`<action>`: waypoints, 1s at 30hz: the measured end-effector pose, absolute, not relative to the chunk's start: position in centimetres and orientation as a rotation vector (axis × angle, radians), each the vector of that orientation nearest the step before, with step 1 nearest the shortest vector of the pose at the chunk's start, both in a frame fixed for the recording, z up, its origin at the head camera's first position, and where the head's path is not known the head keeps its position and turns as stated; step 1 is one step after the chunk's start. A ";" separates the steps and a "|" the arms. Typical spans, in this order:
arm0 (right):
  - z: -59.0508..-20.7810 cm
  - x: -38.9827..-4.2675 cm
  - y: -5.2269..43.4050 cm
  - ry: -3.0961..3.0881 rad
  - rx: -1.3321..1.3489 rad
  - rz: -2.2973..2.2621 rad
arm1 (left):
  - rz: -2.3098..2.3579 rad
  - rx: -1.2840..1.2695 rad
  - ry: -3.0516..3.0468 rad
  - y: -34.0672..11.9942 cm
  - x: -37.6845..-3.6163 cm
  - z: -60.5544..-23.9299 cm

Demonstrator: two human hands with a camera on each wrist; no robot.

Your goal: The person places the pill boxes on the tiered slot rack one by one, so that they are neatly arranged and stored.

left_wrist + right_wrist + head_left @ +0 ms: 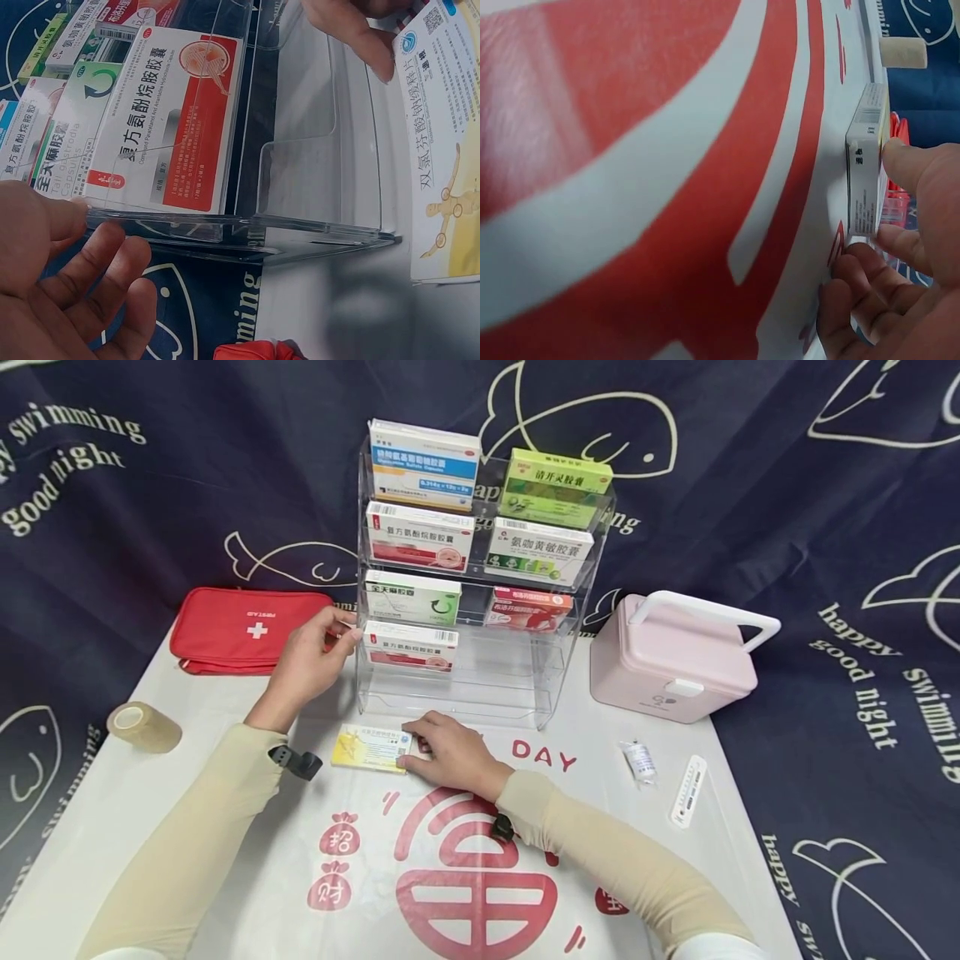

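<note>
A clear acrylic tiered rack (pixel 525 693) stands at the back of the table, with several medicine boxes on its shelves. My left hand (pixel 341 631) rests against the rack's left wall (pixel 315 172), beside the lowest red-and-white box (pixel 411 646) (pixel 172 127). Its fingers (pixel 112 270) lie relaxed and hold nothing. In front of the rack a yellow-and-white medicine box (pixel 367 747) (pixel 450 150) lies flat on the mat. My right hand (pixel 411 745) pinches the box's right end (pixel 864 165) between thumb and fingers.
A red first-aid pouch (pixel 240 627) lies left of the rack and a tape roll (pixel 142 727) nearer the left edge. A pink carry case (pixel 667 660) stands at the right. A small vial (pixel 639 762) and a thermometer strip (pixel 687 791) lie in front of it.
</note>
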State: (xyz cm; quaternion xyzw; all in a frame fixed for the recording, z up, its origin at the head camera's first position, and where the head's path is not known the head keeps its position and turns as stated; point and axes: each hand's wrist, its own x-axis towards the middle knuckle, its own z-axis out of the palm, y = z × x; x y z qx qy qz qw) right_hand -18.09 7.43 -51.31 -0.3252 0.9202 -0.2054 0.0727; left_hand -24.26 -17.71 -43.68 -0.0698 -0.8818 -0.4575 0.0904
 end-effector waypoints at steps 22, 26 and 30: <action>-52.1 -18.3 8.2 2.613 -0.880 -1.197 | -1.361 -0.224 -2.610 -17.7 -24.2 -43.9; -51.9 -18.3 8.5 2.601 -0.915 -1.289 | -1.362 -0.226 -2.607 -17.7 -24.2 -43.9; -52.0 -18.3 8.8 2.564 -0.964 -1.356 | -1.362 -0.225 -2.606 -17.7 -24.1 -43.8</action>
